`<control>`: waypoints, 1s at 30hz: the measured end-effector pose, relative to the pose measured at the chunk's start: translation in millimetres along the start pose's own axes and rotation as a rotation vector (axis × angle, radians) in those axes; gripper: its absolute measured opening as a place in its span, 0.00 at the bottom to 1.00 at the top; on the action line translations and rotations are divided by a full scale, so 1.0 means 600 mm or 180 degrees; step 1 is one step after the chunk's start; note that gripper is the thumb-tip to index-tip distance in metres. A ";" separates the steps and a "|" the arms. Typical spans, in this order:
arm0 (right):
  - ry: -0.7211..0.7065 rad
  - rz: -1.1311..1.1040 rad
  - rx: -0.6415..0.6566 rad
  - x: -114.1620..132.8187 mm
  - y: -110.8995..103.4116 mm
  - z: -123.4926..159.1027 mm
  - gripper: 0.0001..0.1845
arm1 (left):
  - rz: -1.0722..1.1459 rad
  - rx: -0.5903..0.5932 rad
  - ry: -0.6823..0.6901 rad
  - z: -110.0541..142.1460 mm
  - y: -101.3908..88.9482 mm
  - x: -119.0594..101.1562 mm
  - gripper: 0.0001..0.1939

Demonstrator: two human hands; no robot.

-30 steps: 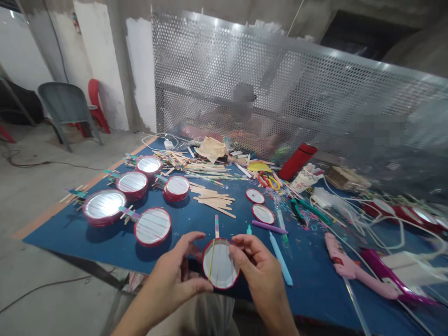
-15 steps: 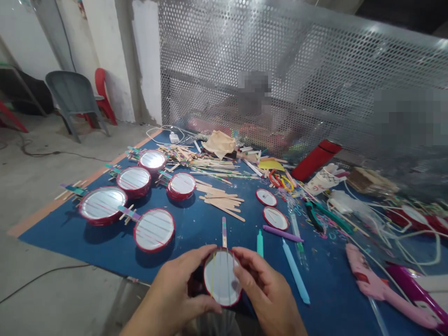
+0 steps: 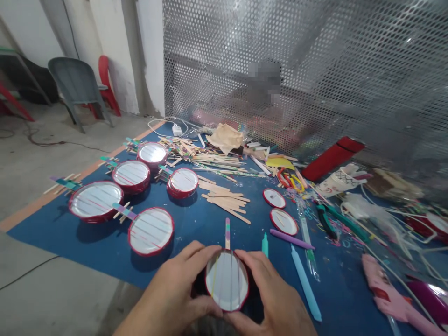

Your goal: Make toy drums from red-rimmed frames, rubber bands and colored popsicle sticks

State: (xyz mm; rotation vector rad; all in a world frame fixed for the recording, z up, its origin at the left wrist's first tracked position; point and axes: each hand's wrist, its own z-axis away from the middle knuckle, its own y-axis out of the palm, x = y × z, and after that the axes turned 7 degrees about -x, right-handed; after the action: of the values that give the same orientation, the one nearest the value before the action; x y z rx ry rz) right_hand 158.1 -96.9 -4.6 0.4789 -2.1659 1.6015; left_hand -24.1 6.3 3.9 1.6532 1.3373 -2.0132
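Observation:
Between my two hands is a small toy banjo (image 3: 227, 282), a round white lid with a red rim, rubber bands stretched over its face and a painted stick neck pointing away from me. My left hand (image 3: 182, 284) curls round its left edge, with thumb below and fingers above. Round the right edge closes my right hand (image 3: 273, 294) in the same way. Just beyond lie a teal marker (image 3: 265, 245) and a light blue marker (image 3: 306, 284). To the left sits a finished-looking toy banjo (image 3: 151, 232) of the same kind.
More toy banjos (image 3: 96, 200) stand at the left. Craft sticks (image 3: 227, 200) lie mid-table, near two red-rimmed lids (image 3: 283, 221). Rightward are green-handled pliers (image 3: 343, 221), a pink glue gun (image 3: 388, 294), a paper cup (image 3: 341, 181) and a red bottle (image 3: 332, 158). Behind rises a perforated metal panel (image 3: 210, 60).
My right hand's thumb has moved off the face of the toy banjo to its lower edge, so both hands now frame the rim. The view has shifted slightly.

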 end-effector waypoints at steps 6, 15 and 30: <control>-0.0479 0.0349 -0.0119 -0.001 -0.012 -0.034 0.31 | -0.0249 0.0236 -0.0389 -0.019 -0.005 -0.024 0.34; -0.0392 0.0310 -0.0043 -0.019 -0.006 -0.041 0.32 | -0.0638 0.0512 -0.0656 -0.036 0.001 -0.036 0.35; -0.0273 0.0148 -0.0021 -0.033 -0.002 -0.040 0.31 | -0.0745 0.0665 -0.0807 -0.050 0.001 -0.042 0.36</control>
State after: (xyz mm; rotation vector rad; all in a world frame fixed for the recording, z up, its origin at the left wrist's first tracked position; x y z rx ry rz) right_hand 178.4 -73.5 -7.5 0.5074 -2.2603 1.6255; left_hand 5.0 19.0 26.6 1.3066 1.3177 -2.4758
